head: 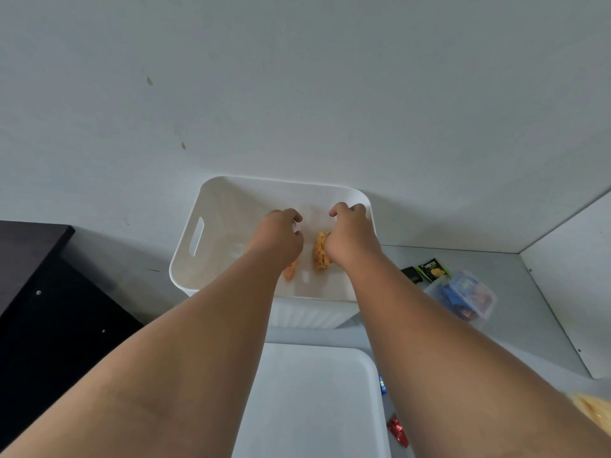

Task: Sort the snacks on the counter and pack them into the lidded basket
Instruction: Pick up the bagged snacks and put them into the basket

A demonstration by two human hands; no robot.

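A white plastic basket stands on the counter against the wall, with a handle slot in its left side. Both my hands reach down into it. My left hand has curled fingers over an orange-pink snack pack, most of which my wrist hides. My right hand grips a yellow-orange snack pack that stands on the basket floor. The basket's white lid lies flat on the counter in front of the basket, between my forearms.
Right of the basket lie a green and black snack packet, a small dark packet and a clear tub of wrapped sweets. A red wrapped sweet, a blue one and a yellow bag sit at lower right. A dark cabinet stands to the left.
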